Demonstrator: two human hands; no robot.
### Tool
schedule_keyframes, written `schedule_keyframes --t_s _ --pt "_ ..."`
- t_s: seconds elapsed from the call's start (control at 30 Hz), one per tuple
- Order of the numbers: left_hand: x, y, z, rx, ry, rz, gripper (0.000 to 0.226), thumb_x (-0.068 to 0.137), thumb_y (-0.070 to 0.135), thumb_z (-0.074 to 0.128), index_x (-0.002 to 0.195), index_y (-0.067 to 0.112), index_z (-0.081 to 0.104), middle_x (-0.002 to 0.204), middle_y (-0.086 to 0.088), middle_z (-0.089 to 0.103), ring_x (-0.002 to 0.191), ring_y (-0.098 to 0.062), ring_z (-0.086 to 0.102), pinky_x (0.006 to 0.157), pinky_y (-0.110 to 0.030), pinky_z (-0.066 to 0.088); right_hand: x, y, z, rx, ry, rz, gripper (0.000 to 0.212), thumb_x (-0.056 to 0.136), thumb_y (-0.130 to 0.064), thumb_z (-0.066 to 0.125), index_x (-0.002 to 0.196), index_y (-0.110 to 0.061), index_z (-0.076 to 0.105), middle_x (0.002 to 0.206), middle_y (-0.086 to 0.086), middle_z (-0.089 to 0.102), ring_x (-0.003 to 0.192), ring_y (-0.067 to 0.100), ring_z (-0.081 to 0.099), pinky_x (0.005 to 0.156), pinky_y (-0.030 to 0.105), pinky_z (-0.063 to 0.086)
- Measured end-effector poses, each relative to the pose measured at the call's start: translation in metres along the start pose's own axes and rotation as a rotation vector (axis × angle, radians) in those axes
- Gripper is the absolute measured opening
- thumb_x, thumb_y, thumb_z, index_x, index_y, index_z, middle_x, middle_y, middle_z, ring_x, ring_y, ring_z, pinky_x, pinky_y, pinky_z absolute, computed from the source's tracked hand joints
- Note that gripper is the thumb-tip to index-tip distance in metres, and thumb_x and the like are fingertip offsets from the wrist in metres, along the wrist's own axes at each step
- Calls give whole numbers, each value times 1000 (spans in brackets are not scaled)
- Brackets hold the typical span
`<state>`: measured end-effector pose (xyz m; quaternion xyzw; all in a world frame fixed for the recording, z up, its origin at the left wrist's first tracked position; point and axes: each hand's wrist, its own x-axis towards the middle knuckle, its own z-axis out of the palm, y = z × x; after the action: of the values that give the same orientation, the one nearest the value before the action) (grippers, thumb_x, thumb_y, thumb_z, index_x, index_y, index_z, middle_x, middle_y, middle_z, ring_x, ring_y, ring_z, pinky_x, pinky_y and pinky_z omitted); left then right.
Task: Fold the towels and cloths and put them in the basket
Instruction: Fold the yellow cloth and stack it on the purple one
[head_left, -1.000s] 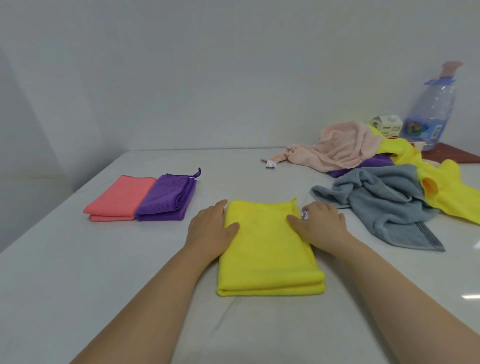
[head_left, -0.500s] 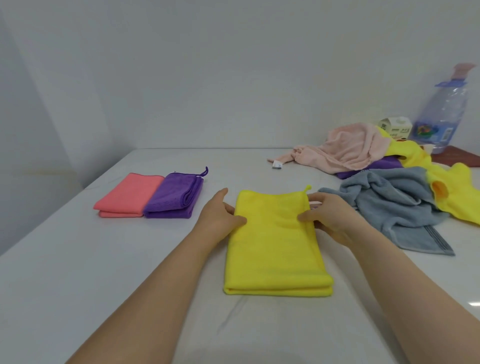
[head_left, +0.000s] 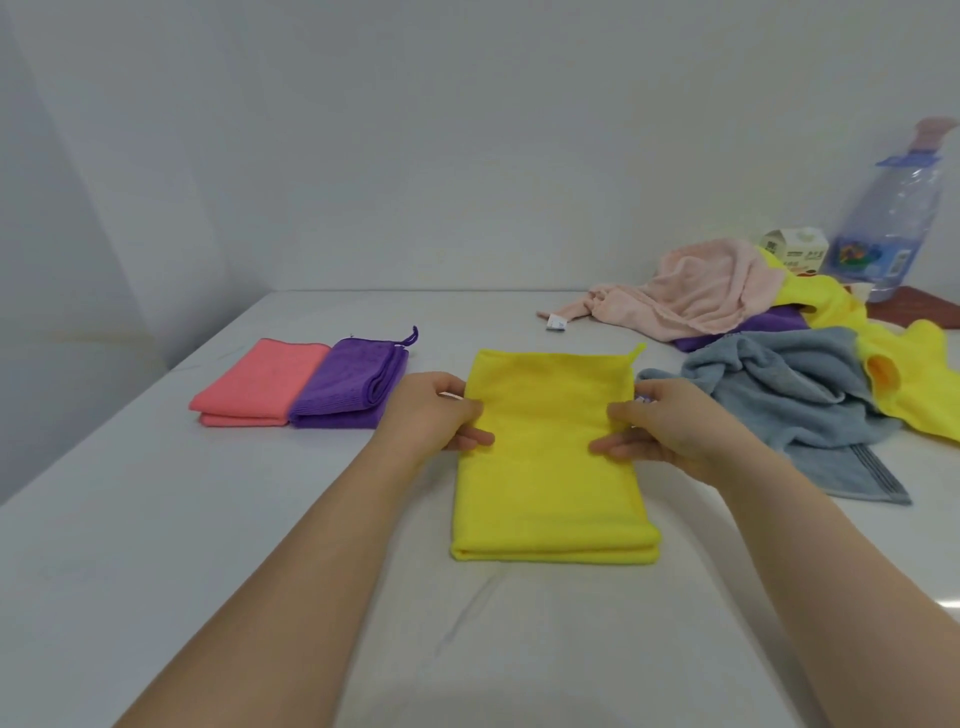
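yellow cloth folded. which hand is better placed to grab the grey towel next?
Likely right: the right hand grips the yellow cloth beside the grey towel; the left hand is across the cloth.

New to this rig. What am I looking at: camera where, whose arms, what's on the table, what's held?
No robot: a person's bare arms, filmed by one wide-angle camera on the head, looking forward and down. The left hand and right hand each pinch a side edge of a folded yellow cloth on the white table. Left of it lie a folded pink cloth and purple cloth, side by side. At right, an unfolded pile with a grey towel in front; a bottle and carton behind.
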<state>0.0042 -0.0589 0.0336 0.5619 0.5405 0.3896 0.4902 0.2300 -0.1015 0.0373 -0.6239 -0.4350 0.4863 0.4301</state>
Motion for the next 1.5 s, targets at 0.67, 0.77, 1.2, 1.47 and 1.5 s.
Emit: schedule_keyframes --t_s 0.67,0.77,1.2,1.47,1.5 --pt "-4 -13 4 -190 -68 -42 8 89 10 62 97 9 62 93 -5 62 68 -16 57 49 -21 50 -10 8 -16 -197 -70 -364 25 79 14 62 87 -9 70 90 8 69 81 17 63 70 19 55" --pt "-1 -19 4 -26 -61 38 32 81 -6 63 104 17 62 116 -8 60 90 -19 59 67 -27 51 -17 7 -17 -480 -47 -439 23 75 9 69 79 -14 72 97 2 69 81 1 62 71 6 46" --pt "-3 -12 -4 362 -35 22 43 83 33 69 122 20 53 89 -4 58 58 -21 59 52 -26 47 -29 -3 -13 -881 -129 -478 40 79 1 57 86 -37 70 101 -13 62 89 -3 54 76 6 41" --pt "-6 -9 -8 259 -176 -83 49 84 11 69 128 22 49 68 -11 62 43 -15 58 50 -26 53 -35 -1 6 -979 -132 -442 23 76 -26 74 97 -33 65 99 -12 56 97 6 49 84 22 41" --pt "-7 -7 -9 216 -188 -101 49 85 8 68 128 21 50 68 -11 61 43 -15 58 49 -25 53 -35 -1 6 -998 -132 -441 25 75 -22 74 95 -33 65 100 -11 56 97 7 49 84 22 40"
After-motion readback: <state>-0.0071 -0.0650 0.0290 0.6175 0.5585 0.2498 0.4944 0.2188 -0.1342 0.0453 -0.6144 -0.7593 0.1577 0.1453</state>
